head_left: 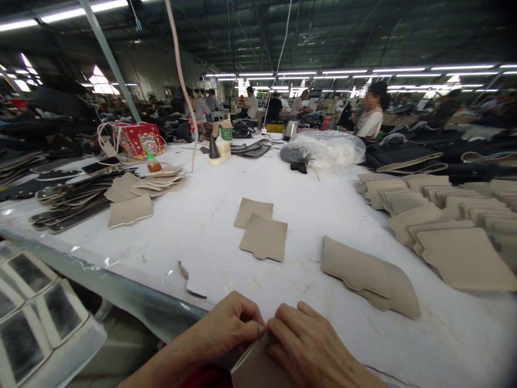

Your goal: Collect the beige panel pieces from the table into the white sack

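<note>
At the near edge of the white table (226, 237), both hands meet on a taupe leather-like piece (258, 366). My left hand (236, 323) pinches its upper edge between thumb and forefinger. My right hand (301, 342) is closed on the same edge, fingers bent over it; its thumb is hidden. The lower part of the piece runs out of view. Ahead lie two similar taupe pieces (264, 237), one overlapping the other. Two more taupe pieces (355, 267), overlapped and slightly curved, rest to the right.
Rows of stacked taupe pieces (460, 253) fill the right side. At left are a dark stack (81, 196), a red patterned box (139, 141) and a small orange-filled bottle (153, 163). A clear plastic bag (327, 151) lies farther back. A hose (181, 86) hangs down. Several people work beyond.
</note>
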Tool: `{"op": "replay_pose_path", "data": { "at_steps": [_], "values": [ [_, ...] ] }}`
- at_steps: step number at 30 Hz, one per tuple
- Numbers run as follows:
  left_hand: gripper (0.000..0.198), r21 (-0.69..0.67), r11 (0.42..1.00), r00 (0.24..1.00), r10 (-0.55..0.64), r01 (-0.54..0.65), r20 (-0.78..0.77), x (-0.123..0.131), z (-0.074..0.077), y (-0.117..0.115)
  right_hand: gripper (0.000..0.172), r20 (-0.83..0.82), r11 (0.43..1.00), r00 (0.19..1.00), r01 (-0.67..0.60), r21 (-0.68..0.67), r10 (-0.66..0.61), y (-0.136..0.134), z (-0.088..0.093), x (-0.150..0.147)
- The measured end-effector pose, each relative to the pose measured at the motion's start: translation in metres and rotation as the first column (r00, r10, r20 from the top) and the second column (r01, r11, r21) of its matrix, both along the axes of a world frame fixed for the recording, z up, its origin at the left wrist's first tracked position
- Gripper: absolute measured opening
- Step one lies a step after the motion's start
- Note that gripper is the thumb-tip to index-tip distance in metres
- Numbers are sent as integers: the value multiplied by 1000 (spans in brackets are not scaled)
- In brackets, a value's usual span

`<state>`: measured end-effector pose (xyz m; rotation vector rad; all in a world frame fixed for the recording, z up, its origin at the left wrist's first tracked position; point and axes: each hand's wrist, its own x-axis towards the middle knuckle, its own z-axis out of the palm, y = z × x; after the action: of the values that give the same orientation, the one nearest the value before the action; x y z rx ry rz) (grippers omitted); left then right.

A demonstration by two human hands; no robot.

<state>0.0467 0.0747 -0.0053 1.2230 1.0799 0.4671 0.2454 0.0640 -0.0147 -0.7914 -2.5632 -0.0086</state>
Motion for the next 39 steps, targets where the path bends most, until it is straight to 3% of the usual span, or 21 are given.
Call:
{"op": "replay_pose_path", "data": {
  "at_steps": [3, 7, 10, 15, 23, 26, 30, 33, 35, 37, 39],
  "values": [
    [18, -35, 999, 1000, -9, 10, 18, 0, -1, -2, 15, 56, 999, 998, -27, -26, 29, -1, 4, 0],
    [18, -60, 998, 1000, 11, -10, 20, 5, -4, -6, 23, 202, 987, 972, -98, -124, 122, -1, 13, 0],
    [15, 1, 1000, 1000, -21, 21, -17, 8, -6, -7, 24, 254, 984, 959, -86, -156, 124, 1, 14, 2],
    [12, 122, 990, 994, -64, 75, -92, 7, -1, -4, 20, 225, 977, 967, -71, -199, 116, 8, 10, 5],
    [15, 37, 994, 994, -102, 103, -36, 6, 5, 2, 16, 179, 947, 980, -29, -320, 90, 11, 20, 5],
    [11, 119, 986, 990, -111, 121, -89, 10, 2, 0, 16, 181, 914, 979, -14, -406, 95, 14, 30, 1],
    [9, 289, 940, 952, -93, 181, -293, 13, 7, 3, 13, 252, 870, 965, 67, -488, 67, 18, 45, -5],
    [11, 402, 886, 882, -15, 230, -470, 6, 23, 15, 14, 235, 880, 970, 61, -470, 59, 16, 48, -6],
    [13, 438, 862, 847, 20, 254, -531, -2, 36, 24, 20, 154, 932, 984, -24, -361, 85, 11, 46, -6],
    [13, 413, 864, 847, -29, 289, -531, -9, 45, 29, 25, 52, 972, 988, -130, -198, 143, 4, 41, -5],
    [11, 327, 876, 857, -166, 355, -488, -12, 46, 27, 24, -30, 971, 984, -179, -158, 176, -3, 34, -5]
  ]
}}
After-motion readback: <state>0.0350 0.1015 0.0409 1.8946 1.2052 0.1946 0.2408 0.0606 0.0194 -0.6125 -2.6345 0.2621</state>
